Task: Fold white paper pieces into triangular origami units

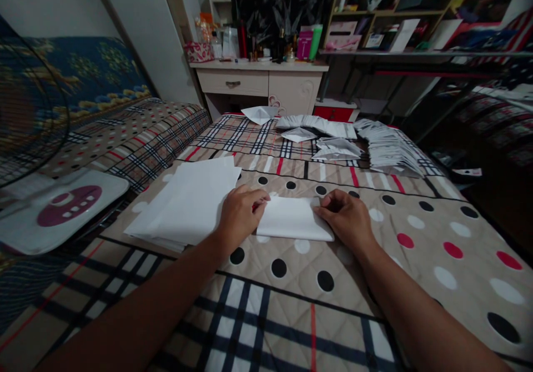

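Note:
A sheet of white paper, folded over into a wide flat strip, lies on the patterned bedspread between my hands. My left hand pinches its upper left corner between thumb and fingers. At the upper right corner, my right hand grips the edge with thumb and curled fingers. The fold runs along the side nearer to me. Just left of it, partly behind my left hand, is a stack of plain white sheets, slightly fanned out.
Farther up the bedspread are folded paper pieces, a long row of them and a single one. A white and purple appliance stands at the left, near a fan. A dresser with bottles is behind the bed.

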`<action>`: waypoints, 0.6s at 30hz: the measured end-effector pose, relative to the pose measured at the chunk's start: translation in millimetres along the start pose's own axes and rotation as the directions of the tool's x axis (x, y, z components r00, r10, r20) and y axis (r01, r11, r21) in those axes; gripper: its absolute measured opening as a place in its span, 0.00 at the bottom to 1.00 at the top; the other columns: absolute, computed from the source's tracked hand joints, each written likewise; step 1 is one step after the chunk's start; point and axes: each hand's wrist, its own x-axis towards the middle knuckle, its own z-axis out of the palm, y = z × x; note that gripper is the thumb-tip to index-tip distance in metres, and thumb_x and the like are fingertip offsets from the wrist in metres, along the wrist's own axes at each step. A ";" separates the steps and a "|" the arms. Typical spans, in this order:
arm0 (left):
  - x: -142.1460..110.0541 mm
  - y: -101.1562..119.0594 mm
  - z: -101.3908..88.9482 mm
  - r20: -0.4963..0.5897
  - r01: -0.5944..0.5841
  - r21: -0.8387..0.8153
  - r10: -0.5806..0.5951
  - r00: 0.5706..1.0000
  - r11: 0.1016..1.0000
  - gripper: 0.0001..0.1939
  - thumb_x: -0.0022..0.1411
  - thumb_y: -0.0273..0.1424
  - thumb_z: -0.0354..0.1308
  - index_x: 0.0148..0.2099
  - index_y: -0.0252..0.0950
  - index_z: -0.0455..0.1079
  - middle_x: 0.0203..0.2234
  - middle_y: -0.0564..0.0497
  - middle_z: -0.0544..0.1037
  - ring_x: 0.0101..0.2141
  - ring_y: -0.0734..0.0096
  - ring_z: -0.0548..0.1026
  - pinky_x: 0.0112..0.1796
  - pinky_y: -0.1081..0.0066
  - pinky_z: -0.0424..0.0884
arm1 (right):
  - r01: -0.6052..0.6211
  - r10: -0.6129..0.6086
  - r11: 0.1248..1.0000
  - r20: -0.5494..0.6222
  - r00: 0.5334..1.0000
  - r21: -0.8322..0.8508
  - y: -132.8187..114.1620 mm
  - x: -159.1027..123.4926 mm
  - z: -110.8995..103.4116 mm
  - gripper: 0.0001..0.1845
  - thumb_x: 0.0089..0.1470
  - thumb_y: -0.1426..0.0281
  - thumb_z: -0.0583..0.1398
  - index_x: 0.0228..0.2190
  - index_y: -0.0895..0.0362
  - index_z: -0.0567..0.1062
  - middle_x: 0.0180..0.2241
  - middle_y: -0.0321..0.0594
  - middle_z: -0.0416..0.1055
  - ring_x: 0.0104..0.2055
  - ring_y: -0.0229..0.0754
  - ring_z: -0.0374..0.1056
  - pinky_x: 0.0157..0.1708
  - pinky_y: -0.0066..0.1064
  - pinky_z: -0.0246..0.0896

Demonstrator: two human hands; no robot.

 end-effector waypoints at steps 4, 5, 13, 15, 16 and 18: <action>0.1 0.3 -1.5 0.070 -0.086 0.130 0.077 0.995 0.988 0.05 0.59 0.27 0.60 0.35 0.41 0.78 0.31 0.50 0.79 0.38 0.60 0.72 0.41 0.60 0.63 | 0.114 -0.091 0.925 0.081 0.993 -0.362 -5.7 0.8 -1.8 0.06 0.40 0.66 0.65 0.21 0.52 0.73 0.20 0.31 0.72 0.22 0.37 0.63 0.23 0.29 0.49; 0.0 1.1 -2.3 0.076 -0.087 0.140 0.077 0.994 0.986 0.05 0.59 0.27 0.60 0.35 0.41 0.78 0.33 0.50 0.79 0.40 0.60 0.72 0.41 0.60 0.63 | 0.125 -0.098 0.907 0.088 0.991 -0.403 -7.4 0.5 -2.0 0.05 0.40 0.66 0.65 0.22 0.52 0.73 0.21 0.31 0.72 0.22 0.38 0.64 0.23 0.29 0.49; 11.4 2.2 -7.6 0.239 -0.226 0.092 0.199 0.950 0.970 0.11 0.60 0.21 0.57 0.36 0.39 0.79 0.40 0.51 0.78 0.45 0.62 0.71 0.47 0.60 0.64 | 0.134 -0.070 0.862 0.147 0.987 -0.489 -12.7 -0.9 -2.9 0.05 0.43 0.65 0.62 0.25 0.53 0.73 0.24 0.31 0.73 0.26 0.38 0.66 0.26 0.29 0.49; 14.7 1.7 -9.6 0.317 -0.208 0.038 0.186 0.930 0.977 0.07 0.61 0.26 0.59 0.38 0.38 0.79 0.38 0.51 0.79 0.44 0.65 0.72 0.47 0.62 0.64 | 0.130 -0.061 0.858 0.152 0.986 -0.497 -13.4 -0.7 -3.4 0.05 0.43 0.65 0.62 0.24 0.53 0.73 0.23 0.31 0.72 0.26 0.38 0.66 0.26 0.29 0.49; 15.4 2.5 -11.3 0.343 -0.194 0.031 0.172 0.924 0.981 0.06 0.60 0.30 0.62 0.39 0.38 0.79 0.39 0.51 0.78 0.44 0.65 0.72 0.47 0.62 0.64 | 0.128 -0.057 0.855 0.155 0.986 -0.502 -14.0 -0.7 -3.6 0.05 0.43 0.65 0.62 0.24 0.53 0.73 0.22 0.31 0.72 0.26 0.38 0.66 0.25 0.29 0.48; 15.1 6.3 -15.6 0.379 -0.191 0.061 0.154 0.912 0.980 0.11 0.56 0.38 0.66 0.39 0.39 0.79 0.41 0.51 0.77 0.45 0.63 0.72 0.47 0.60 0.63 | 0.124 -0.049 0.853 0.159 0.986 -0.507 -15.3 -1.0 -3.6 0.05 0.43 0.65 0.62 0.24 0.53 0.73 0.22 0.31 0.72 0.25 0.38 0.65 0.25 0.29 0.48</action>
